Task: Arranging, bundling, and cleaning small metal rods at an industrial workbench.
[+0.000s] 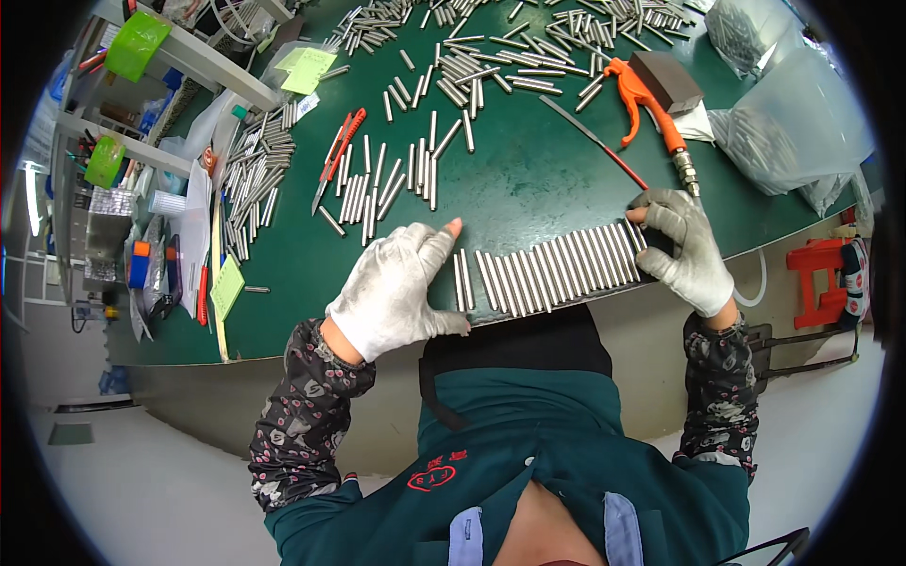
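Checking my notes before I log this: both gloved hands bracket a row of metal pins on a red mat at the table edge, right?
Not quite: the mat is dark green, not red, as the head view shows. The left hand and right hand do bracket the row of metal pins at the table edge.

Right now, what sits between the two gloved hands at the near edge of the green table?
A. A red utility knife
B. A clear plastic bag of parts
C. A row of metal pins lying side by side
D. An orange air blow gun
C: a row of metal pins lies side by side on the green table, with the left hand at one end and the right hand at the other.
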